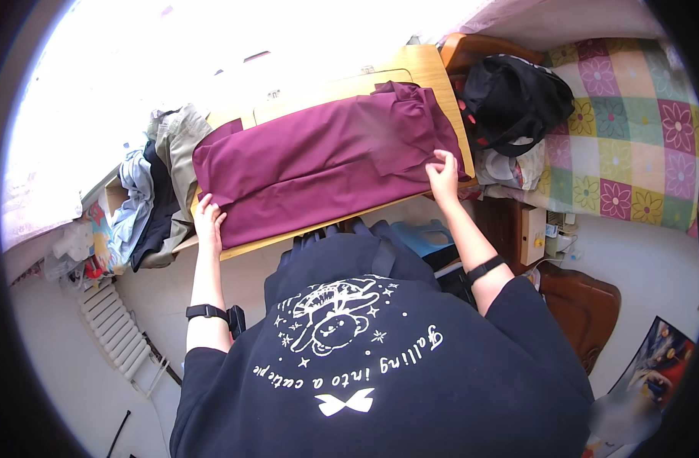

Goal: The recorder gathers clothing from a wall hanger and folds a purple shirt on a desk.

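A maroon cloth garment (315,163) lies folded into a long rectangle on a wooden table (432,66), with bunched folds near its far right corner. At the near left corner, my left hand (211,222) touches the cloth's edge; whether the fingers pinch any fabric is hard to see. My right hand (444,177) is over the garment's right end, its thumb and bent fingers apart with no cloth visible between them. Slight creases run along the length of the fabric.
Left of the maroon cloth, khaki trousers (180,140), a dark garment (161,197) and light blue clothing (133,200) hang over the table's end. A black backpack (512,103) rests at the right beside a bed with a checked floral cover (604,131). Below stands a blue plastic stool (421,237).
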Demonstrator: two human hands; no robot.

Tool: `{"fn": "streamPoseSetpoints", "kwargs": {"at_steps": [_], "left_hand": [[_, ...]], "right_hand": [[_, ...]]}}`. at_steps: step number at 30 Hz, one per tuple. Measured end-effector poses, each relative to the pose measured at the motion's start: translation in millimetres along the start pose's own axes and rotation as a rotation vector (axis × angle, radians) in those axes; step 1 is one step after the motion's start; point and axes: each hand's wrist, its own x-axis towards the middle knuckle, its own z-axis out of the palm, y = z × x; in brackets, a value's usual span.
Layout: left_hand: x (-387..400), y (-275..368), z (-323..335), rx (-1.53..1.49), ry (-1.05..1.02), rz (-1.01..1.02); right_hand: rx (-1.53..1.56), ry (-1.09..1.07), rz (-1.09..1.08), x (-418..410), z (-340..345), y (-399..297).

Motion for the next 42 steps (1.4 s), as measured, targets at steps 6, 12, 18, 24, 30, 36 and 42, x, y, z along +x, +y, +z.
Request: {"fn": "streamPoseSetpoints", "kwargs": {"at_steps": [6, 12, 18, 24, 30, 36, 42], "left_hand": [[34.3, 3.0, -7.8, 0.304, 0.246, 0.095], [-0.5, 66.9, 17.1, 0.292, 0.214, 0.235], [3.0, 2.5, -33.8, 0.503, 0.240, 0.257], [3.4, -10.8, -7.1, 0.744, 0.394, 0.222], [12.0, 16.6, 14.0, 0.945, 0.531, 0.148], [8.8, 19.9, 28.0, 0.559, 0.050, 0.100], [23.4, 22.8, 54.7, 0.412, 0.044, 0.147]], "right_hand": [[-0.584, 0.077, 0.176, 52.0, 31.2, -15.4], [0.294, 0.002, 0.085, 66.0, -16.0, -26.1], [-0.013, 0.023, 0.090, 43.5, -22.8, 22.6], [-0.508, -0.005, 0.037, 41.2, -12.0, 9.5], [-0.700, 0.198, 0.081, 31.2, -17.1, -14.7], [-0.501, 0.132, 0.133, 68.9, -2.9, 43.9], [-0.067, -0.240, 0.390, 91.8, 31.9, -15.8]]}}
